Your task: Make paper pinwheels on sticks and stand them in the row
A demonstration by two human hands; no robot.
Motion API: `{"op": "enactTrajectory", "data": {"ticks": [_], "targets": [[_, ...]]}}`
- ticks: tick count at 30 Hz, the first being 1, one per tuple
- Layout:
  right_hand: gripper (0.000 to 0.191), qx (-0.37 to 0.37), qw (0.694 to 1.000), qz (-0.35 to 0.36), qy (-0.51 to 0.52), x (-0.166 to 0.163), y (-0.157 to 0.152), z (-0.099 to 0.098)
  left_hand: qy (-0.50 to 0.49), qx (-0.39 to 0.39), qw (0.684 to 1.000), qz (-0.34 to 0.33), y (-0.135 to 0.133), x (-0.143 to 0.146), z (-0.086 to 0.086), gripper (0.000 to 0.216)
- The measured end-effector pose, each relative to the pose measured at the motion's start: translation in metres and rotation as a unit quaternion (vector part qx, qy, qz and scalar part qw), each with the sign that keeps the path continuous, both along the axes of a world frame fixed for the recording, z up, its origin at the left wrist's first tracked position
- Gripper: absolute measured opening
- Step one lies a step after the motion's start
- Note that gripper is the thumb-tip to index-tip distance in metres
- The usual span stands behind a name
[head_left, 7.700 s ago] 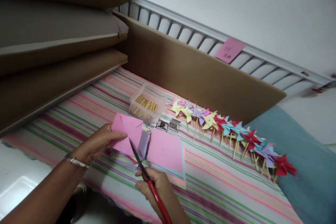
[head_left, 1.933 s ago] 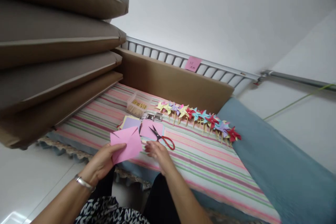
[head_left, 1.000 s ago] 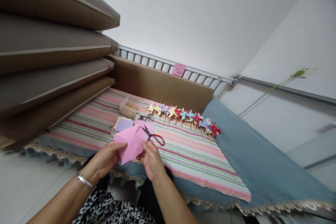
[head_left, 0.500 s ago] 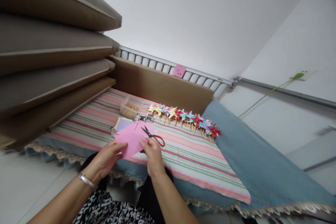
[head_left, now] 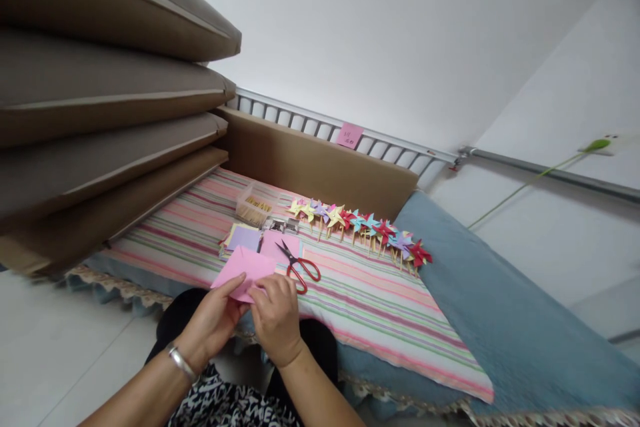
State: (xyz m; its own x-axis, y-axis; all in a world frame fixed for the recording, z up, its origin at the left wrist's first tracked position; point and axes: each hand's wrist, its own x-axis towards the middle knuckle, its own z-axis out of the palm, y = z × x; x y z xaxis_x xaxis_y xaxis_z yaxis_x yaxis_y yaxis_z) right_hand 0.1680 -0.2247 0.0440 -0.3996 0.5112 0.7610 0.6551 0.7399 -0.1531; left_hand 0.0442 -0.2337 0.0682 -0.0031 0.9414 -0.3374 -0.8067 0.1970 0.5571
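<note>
A pink sheet of paper (head_left: 239, 271) is held up over the near edge of the striped cloth. My left hand (head_left: 220, 312) grips its lower left side, thumb on top. With bent fingers, my right hand (head_left: 275, 310) pinches the paper's lower right edge. Just beyond my right hand lie scissors (head_left: 299, 263) with red handles, their blades slightly apart. Another pink sheet (head_left: 275, 245) lies flat, partly under the blades. To its left is a stack of coloured paper squares (head_left: 243, 238), a purple one on top.
Several paper pinwheels (head_left: 370, 223) on sticks lie in a row at the back. A clear plastic box (head_left: 253, 205) holds small wooden sticks, with metal pieces (head_left: 281, 225) before it. Stacked cushions (head_left: 110, 80) rise at the left. A striped cloth (head_left: 380, 300) covers the bed.
My right hand has moved left along the pink paper and its fingers have curled in. The paper has turned and sits lower, showing more of the scissors. The view has shifted slightly.
</note>
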Motion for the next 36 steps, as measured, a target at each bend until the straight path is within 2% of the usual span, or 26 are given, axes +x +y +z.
{"op": "enactTrajectory", "data": {"ticks": [3,10,18,24,30,33,36], "targets": [[0.024,-0.007,1.000,0.003,0.015,0.005,-0.005,0.000,0.012,-0.025,0.998,0.050,0.006,-0.002,-0.008,0.015],[0.025,-0.037,0.998,-0.021,0.056,0.018,-0.014,-0.005,0.008,-0.027,0.998,0.056,0.009,-0.006,-0.010,0.021],[0.028,-0.043,0.997,-0.021,0.061,0.015,-0.015,-0.007,0.001,-0.015,0.999,0.046,0.010,-0.003,-0.015,0.016],[0.016,-0.060,0.996,-0.023,0.059,0.013,-0.015,-0.003,0.010,0.000,0.999,0.031,0.008,0.001,-0.010,0.015],[0.014,-0.078,0.996,-0.024,0.035,0.013,-0.015,0.001,0.039,0.046,0.998,0.004,0.009,0.007,-0.012,0.018],[0.012,-0.102,0.994,-0.020,0.039,0.013,-0.015,0.006,0.048,0.052,0.997,-0.001,0.010,0.008,-0.015,0.021],[0.009,-0.159,0.985,-0.020,0.066,0.012,-0.013,0.014,0.054,0.053,0.997,-0.005,0.010,0.007,-0.014,0.017]]}}
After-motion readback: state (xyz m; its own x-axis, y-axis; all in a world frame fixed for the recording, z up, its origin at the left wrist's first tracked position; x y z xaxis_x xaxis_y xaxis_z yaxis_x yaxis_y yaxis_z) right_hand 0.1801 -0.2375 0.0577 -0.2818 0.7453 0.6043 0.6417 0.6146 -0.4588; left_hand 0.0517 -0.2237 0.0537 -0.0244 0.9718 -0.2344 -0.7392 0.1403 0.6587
